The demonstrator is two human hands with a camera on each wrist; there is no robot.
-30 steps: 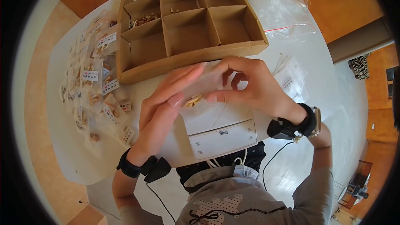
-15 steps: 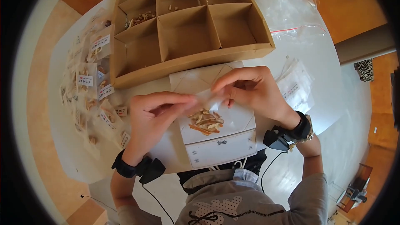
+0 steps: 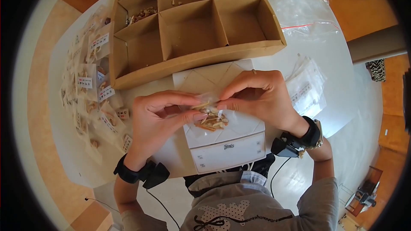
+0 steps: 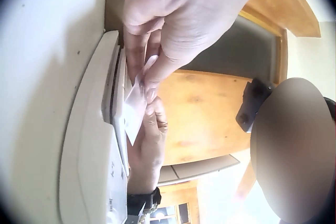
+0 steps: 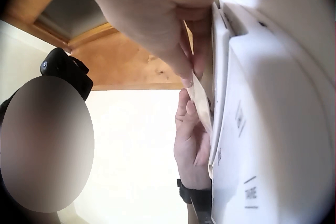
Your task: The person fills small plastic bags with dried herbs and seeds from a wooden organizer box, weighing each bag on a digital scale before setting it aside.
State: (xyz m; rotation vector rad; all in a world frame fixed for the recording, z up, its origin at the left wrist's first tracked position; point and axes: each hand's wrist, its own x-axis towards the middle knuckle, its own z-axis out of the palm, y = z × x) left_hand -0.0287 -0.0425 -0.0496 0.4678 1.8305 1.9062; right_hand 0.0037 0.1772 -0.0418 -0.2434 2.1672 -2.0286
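A small clear bag with brown and yellowish dried slices hangs between both hands, low over a white scale. The left hand pinches its upper left edge between thumb and fingers; the right hand pinches the upper right edge. In the left wrist view the left hand grips the translucent bag beside the scale's plate. The right wrist view shows the right hand pinching the bag, with the other hand opposite.
A divided cardboard box stands behind the scale, some compartments holding dried pieces. Filled labelled bags cover the table's left side. Flat labelled bags lie at the right, with a large clear plastic bag behind them.
The hands were apart around the bag, fingers spread; now both pinch its upper edges close together. The dried slices have dropped lower, toward the scale, and the view has shifted slightly.
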